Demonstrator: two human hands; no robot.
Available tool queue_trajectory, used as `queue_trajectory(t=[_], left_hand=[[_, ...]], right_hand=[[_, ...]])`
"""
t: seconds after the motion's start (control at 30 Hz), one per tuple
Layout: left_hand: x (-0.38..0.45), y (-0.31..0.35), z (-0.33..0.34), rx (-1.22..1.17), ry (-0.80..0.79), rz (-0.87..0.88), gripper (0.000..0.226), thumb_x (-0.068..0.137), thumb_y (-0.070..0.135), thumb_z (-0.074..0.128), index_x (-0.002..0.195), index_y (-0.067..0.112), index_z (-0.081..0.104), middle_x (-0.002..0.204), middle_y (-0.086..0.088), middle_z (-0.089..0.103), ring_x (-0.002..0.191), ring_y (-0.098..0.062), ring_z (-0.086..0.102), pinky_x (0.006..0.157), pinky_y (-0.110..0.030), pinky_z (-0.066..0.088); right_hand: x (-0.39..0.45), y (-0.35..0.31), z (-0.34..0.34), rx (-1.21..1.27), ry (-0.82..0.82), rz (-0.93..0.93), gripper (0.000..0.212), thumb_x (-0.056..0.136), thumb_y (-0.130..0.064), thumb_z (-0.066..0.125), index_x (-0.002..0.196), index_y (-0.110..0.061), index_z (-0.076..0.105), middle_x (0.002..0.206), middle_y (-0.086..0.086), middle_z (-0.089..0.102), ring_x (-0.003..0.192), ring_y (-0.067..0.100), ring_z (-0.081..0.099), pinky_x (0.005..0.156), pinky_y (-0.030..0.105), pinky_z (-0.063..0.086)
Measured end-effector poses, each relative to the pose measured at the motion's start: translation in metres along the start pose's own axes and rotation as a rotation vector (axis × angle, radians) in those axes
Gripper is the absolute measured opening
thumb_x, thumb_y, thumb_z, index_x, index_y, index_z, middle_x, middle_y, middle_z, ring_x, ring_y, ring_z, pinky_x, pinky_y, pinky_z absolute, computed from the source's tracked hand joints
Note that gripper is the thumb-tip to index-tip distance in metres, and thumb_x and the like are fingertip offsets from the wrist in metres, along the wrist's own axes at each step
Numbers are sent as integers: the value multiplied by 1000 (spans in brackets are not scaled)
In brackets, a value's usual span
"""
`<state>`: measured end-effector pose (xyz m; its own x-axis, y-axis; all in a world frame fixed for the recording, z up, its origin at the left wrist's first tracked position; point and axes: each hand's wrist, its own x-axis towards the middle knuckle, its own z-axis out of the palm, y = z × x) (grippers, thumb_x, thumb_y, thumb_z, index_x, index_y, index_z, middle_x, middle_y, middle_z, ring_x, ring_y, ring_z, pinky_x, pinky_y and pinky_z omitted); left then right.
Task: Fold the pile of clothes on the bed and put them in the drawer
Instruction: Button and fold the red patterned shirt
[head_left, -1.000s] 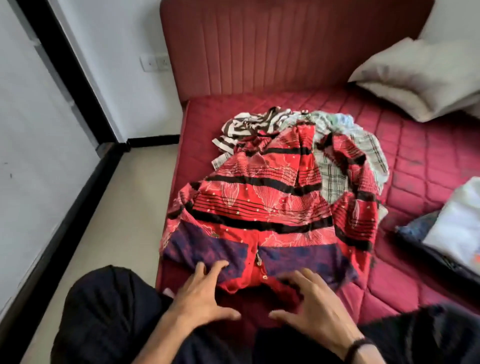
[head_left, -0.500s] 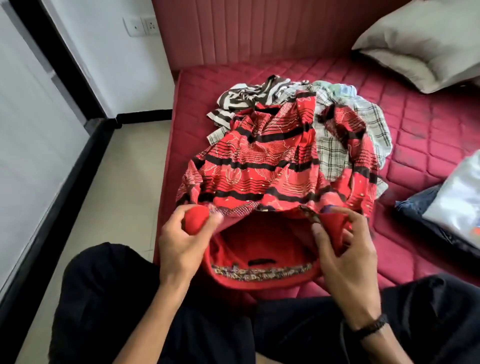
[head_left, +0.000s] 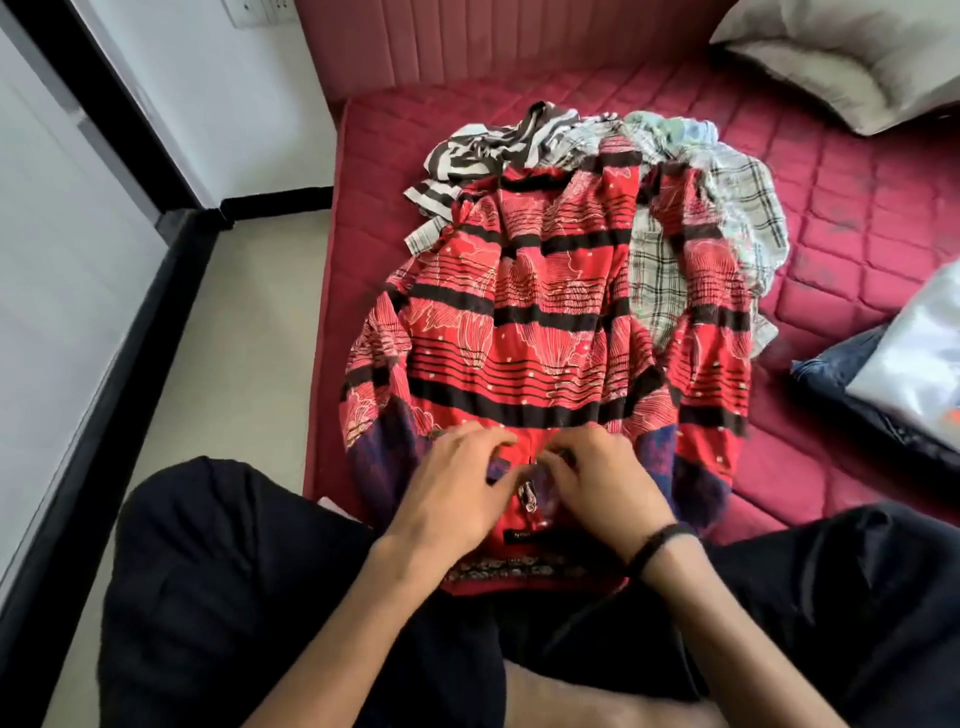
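The red, black-striped patterned cotton garment (head_left: 530, 322) is being flattened, fingers curled at its zip by both hands (head_left: 524, 483); folding should follow.

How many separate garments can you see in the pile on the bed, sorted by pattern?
Red with black bands: 1, the red garment under both hands
Black-and-white striped: 1, the striped garment
Pale plaid: 1, the plaid garment, though possibly more than one
Total: 3 visible
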<state>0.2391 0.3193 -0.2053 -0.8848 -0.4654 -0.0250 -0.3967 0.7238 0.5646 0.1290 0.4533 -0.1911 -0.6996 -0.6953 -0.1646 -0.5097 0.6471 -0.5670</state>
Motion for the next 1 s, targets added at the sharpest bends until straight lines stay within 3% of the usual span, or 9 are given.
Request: queue_trajectory(t=[0.1, 0.23, 0.43, 0.53, 0.63, 0.73, 0.83, 0.93, 1.0], left_hand=[[18, 2, 29, 139, -126, -33, 37, 88, 40, 75, 119, 21, 68, 116, -2, 67, 112, -26, 63, 98, -39, 48], [18, -12, 52, 273, 9, -70, 23, 90, 41, 67, 106, 25, 64, 100, -1, 72, 96, -32, 69, 79, -42, 52], [24, -26, 56, -81, 18, -273, 10, 90, 32, 70, 93, 24, 76, 85, 4, 77, 93, -22, 72, 81, -35, 54], [32, -31, 51, -188, -101, -376, 10, 91, 35, 69, 90, 28, 76, 78, 13, 74, 90, -13, 72, 72, -25, 47], [34, -31, 49, -136, -177, -339, 16, 96, 37, 62, 99, 26, 74, 92, 9, 76, 98, -17, 70, 78, -28, 47], [31, -28, 49, -132, -173, -302, 18, 99, 37, 60, 105, 25, 72, 101, 6, 76, 102, -19, 69, 86, -32, 51], [28, -27, 49, -217, -121, -302, 13, 97, 36, 65, 99, 27, 74, 91, 9, 75, 90, -14, 70, 84, -33, 54], [26, -28, 50, -320, -81, -317, 9, 95, 33, 69, 92, 28, 77, 85, 12, 75, 81, -7, 69, 80, -28, 55], [25, -29, 50, -407, -60, -340, 8, 93, 32, 72, 89, 29, 78, 76, 13, 74, 70, -2, 68, 73, -23, 56]], right_hand=[[27, 13, 21, -2, -100, 76, 15, 90, -8, 66, 98, -9, 78, 101, 15, 76, 102, 32, 70, 90, 36, 52], [33, 35, 46, 109, -6, 134, 4, 85, -20, 77, 84, -16, 78, 78, 2, 75, 82, 22, 72, 78, 32, 56], [28, 36, 63, 119, 66, 95, 10, 81, -31, 80, 87, -24, 77, 76, -7, 73, 76, 13, 71, 72, 30, 56], [29, 29, 68, 62, 37, 48, 9, 86, -23, 71, 95, -22, 73, 94, 0, 71, 90, 23, 68, 78, 37, 55], [27, 27, 73, 36, 30, 36, 8, 90, -16, 64, 97, -19, 64, 102, 4, 63, 97, 29, 62, 81, 43, 52], [23, 27, 74, 104, 77, 41, 4, 90, -12, 65, 91, -16, 62, 95, 3, 63, 91, 28, 61, 80, 44, 50], [20, 29, 72, 243, 130, 84, 6, 89, -11, 70, 86, -15, 66, 81, -5, 69, 78, 17, 64, 77, 38, 53], [20, 32, 69, 381, 157, 170, 9, 86, -15, 77, 81, -22, 73, 72, -9, 71, 69, 4, 66, 68, 21, 55], [21, 34, 70, 468, 160, 222, 10, 87, -15, 77, 83, -24, 77, 71, -7, 73, 67, 4, 70, 67, 23, 58]])
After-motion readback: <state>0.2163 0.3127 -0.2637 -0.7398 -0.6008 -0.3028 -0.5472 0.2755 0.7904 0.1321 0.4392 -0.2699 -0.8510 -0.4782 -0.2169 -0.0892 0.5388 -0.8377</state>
